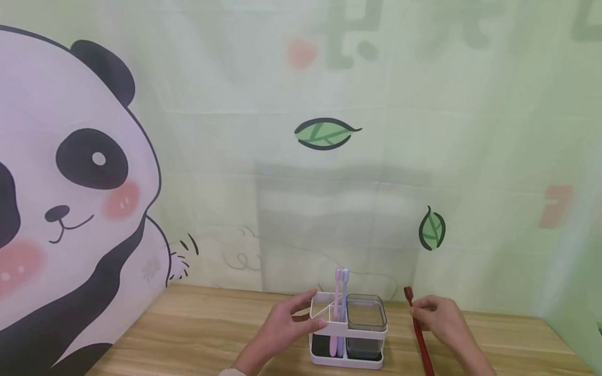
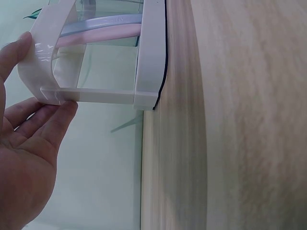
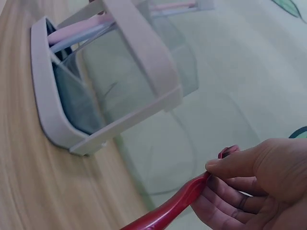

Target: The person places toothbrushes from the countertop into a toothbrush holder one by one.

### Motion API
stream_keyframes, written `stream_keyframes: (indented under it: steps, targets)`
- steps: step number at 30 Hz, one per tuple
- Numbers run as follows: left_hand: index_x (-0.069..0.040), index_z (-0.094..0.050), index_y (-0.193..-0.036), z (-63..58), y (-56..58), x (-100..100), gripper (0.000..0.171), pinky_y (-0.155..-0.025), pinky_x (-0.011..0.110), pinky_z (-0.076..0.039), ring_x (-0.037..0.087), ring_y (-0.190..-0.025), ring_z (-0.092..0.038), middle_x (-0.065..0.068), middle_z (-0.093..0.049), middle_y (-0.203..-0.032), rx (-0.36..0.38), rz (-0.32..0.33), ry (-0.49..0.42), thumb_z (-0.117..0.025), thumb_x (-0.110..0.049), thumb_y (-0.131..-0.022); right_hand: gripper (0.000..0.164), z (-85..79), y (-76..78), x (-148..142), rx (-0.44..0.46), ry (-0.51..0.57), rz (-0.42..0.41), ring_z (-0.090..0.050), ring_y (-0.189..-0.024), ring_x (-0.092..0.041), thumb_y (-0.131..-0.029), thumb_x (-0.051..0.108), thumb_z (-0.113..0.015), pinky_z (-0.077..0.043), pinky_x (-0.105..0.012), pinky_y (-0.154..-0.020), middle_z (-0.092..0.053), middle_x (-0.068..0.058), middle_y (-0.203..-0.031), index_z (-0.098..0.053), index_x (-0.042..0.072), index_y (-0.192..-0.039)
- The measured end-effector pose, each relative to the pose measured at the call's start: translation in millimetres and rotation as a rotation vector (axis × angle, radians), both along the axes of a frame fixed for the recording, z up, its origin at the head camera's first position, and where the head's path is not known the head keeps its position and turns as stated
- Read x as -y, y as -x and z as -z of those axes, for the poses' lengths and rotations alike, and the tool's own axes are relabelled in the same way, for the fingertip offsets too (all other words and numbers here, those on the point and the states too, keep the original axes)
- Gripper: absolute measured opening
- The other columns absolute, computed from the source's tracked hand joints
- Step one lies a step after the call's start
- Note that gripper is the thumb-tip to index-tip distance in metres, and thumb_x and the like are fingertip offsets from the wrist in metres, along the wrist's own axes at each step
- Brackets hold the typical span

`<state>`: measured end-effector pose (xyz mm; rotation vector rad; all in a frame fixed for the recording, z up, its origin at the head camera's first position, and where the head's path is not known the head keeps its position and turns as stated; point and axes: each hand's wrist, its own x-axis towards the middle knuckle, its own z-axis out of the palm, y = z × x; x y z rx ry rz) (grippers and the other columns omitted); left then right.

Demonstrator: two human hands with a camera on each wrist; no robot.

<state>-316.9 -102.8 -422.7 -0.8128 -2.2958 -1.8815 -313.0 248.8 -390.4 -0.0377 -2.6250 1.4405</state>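
Observation:
A white toothbrush holder (image 1: 329, 329) stands on the wooden table. My left hand (image 1: 282, 329) grips its upper left frame, thumb in front and fingers behind. In the holder's middle slot a pink toothbrush (image 1: 337, 297) and a blue toothbrush (image 1: 345, 292) stand upright, heads up. A clear grey cup (image 1: 367, 326) sits in the right part of the holder. To the right of it, my right hand (image 1: 437, 316) pinches a red toothbrush (image 1: 420, 339) near its head, between thumb and fingers. Its handle hangs down towards the table's near side, apart from the holder.
The wooden table (image 1: 197, 324) runs back to a pale green cloth backdrop (image 1: 226, 156) with leaf prints. A large printed panda (image 1: 61, 183) fills the left side of the backdrop.

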Motion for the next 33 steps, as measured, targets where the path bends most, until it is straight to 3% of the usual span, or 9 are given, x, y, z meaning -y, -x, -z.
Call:
stream_keyframes:
  steps: [7, 15, 23, 26, 33]
  targets:
    - [0.005, -0.055, -0.15, 1.2, 0.9, 0.6, 0.068, -0.101, 0.039, -0.059, 0.046, -0.133, -0.058, 0.029, -0.057, -0.147, 0.004, -0.002, 0.002, -0.085, -0.018, -0.093, 0.018, -16.8, -9.1, 2.8, -0.063, 0.002, -0.004, -0.075, -0.079, -0.026, -0.1, 0.006, -0.069, -0.068, -0.045, -0.077, -0.075, -0.014, -0.091, -0.072, -0.01, -0.106]
    - [0.006, -0.055, -0.15, 1.9, 0.7, 1.0, 0.068, -0.098, 0.038, -0.06, 0.051, -0.13, -0.059, 0.031, -0.058, -0.145, -0.004, 0.004, -0.006, -0.085, -0.017, -0.093, 0.027, -44.0, -26.1, 9.2, -0.117, -0.02, 0.021, -0.076, -0.087, -0.026, -0.103, 0.019, -0.071, -0.064, -0.051, -0.089, -0.077, -0.01, -0.099, -0.072, -0.006, -0.116]
    - [0.006, -0.055, -0.15, -0.3, -0.7, 0.4, 0.069, -0.098, 0.038, -0.061, 0.048, -0.129, -0.06, 0.03, -0.059, -0.145, 0.01, 0.002, -0.002, -0.085, -0.017, -0.093, 0.039, -68.6, -42.0, 23.4, -0.174, 0.047, 0.034, -0.074, -0.089, -0.014, -0.103, 0.03, -0.074, -0.06, -0.023, -0.079, -0.078, -0.009, -0.108, -0.07, -0.002, -0.125]
    - [0.005, -0.055, -0.151, -0.5, -1.0, 0.4, 0.069, -0.097, 0.039, -0.061, 0.048, -0.128, -0.061, 0.03, -0.059, -0.145, 0.011, 0.0, 0.003, -0.085, -0.017, -0.093, 0.041, -76.7, -45.7, 31.3, -0.215, 0.069, 0.051, -0.074, -0.088, -0.011, -0.102, 0.035, -0.075, -0.056, -0.018, -0.08, -0.078, -0.008, -0.109, -0.071, 0.0, -0.125]
    - [0.004, -0.054, -0.151, -0.1, -0.9, 0.6, 0.069, -0.097, 0.038, -0.061, 0.047, -0.127, -0.062, 0.029, -0.059, -0.144, 0.014, -0.001, 0.001, -0.085, -0.017, -0.093, 0.045, -89.9, -48.9, 53.3, -0.295, 0.189, 0.078, -0.075, -0.088, -0.008, -0.101, 0.039, -0.076, -0.05, -0.038, -0.099, -0.079, -0.005, -0.107, -0.07, 0.003, -0.126]
